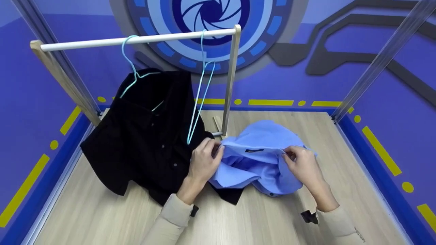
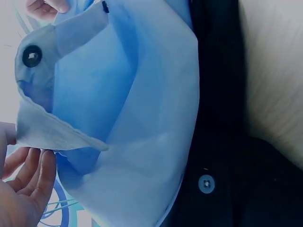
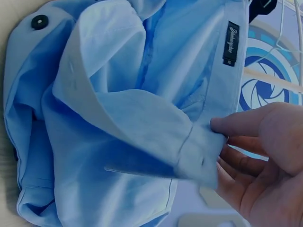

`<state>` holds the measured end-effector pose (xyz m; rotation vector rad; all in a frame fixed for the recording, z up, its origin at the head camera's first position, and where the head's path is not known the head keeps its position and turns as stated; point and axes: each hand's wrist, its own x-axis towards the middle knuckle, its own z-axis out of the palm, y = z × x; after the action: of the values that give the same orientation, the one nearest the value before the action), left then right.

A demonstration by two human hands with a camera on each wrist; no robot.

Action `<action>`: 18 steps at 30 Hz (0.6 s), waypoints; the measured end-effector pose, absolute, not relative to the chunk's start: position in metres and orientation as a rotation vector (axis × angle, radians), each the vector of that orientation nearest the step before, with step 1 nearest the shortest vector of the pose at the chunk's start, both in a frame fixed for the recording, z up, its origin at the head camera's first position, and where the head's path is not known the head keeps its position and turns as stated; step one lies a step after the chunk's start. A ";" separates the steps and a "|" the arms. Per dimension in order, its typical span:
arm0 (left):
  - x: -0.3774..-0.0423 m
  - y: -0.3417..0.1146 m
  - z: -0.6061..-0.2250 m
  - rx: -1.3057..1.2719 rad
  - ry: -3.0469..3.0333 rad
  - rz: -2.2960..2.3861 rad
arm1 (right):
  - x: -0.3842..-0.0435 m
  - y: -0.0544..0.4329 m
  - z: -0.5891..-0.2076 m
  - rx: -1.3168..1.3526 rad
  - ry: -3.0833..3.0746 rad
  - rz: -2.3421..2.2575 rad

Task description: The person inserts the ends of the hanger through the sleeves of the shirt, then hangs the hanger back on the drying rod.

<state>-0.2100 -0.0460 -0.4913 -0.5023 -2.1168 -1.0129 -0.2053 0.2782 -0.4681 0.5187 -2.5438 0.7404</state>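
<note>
A light blue shirt is held up by its collar between both hands, its front opening toward the head camera. My left hand pinches the collar's left end; in the left wrist view, the thumb and fingers meet at the collar flap beside a dark button. On the other side my right hand pinches the collar's right end, and in the right wrist view the thumb presses on it. A dark label shows inside the neck. The shirt's lower part lies on the table.
A rack with a white rail stands at the back left. From it hang a black shirt on a light blue hanger and a bare light blue hanger. The black shirt spreads over the wooden table, partly under the blue one.
</note>
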 end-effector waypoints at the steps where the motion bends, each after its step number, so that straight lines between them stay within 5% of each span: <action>1: -0.210 -0.047 -0.492 -0.498 -2.123 -1.018 | -0.205 0.279 -0.467 0.516 -2.552 0.764; 18: -0.212 -0.063 -0.498 -0.523 -2.267 -1.345 | -0.206 0.276 -0.457 0.411 -2.580 1.053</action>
<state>-0.2122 -0.0629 -0.4976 -0.5231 -2.2672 -1.3447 -0.2057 0.2758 -0.4571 0.4114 -2.5802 1.0525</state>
